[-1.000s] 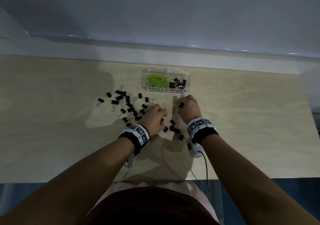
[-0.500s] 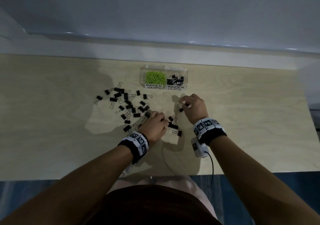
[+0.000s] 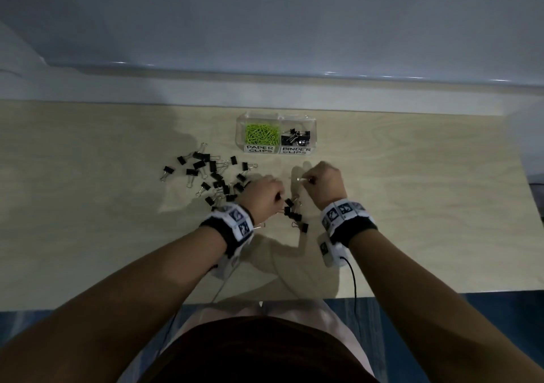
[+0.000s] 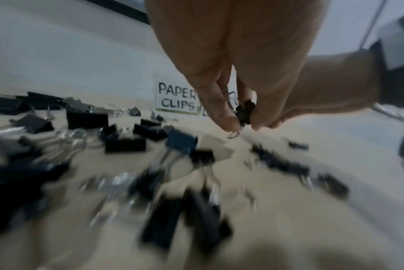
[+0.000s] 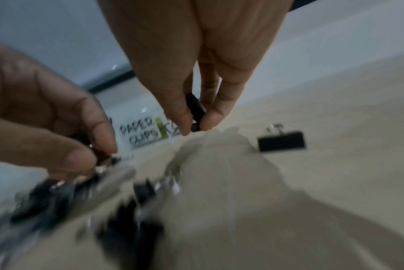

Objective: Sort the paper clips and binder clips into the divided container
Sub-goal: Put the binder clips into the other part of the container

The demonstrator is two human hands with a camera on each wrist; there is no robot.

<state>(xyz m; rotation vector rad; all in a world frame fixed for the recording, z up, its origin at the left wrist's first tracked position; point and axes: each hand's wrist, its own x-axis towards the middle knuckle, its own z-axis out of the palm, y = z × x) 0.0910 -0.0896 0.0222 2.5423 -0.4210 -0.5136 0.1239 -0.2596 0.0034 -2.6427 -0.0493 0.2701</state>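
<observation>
A clear divided container (image 3: 312,125) stands at the back of the table. Green paper clips (image 3: 262,133) fill its left half and black binder clips (image 3: 295,138) lie in its right half. Many black binder clips (image 3: 212,176) are scattered left of centre, and a few (image 3: 294,217) lie between my hands. My left hand (image 4: 242,125) pinches one small binder clip (image 4: 244,111) just above the table. My right hand (image 5: 194,128) pinches another binder clip (image 5: 196,107) in front of the container's labels.
The wooden table (image 3: 412,206) meets a pale wall ledge (image 3: 265,91) at the back. A single binder clip (image 5: 281,143) lies on the table to the right of my right hand. Cables hang from both wrist cameras over the near edge.
My left hand dipped toward the near clips and came back up a little. The right hand has barely shifted, still pinching its clip.
</observation>
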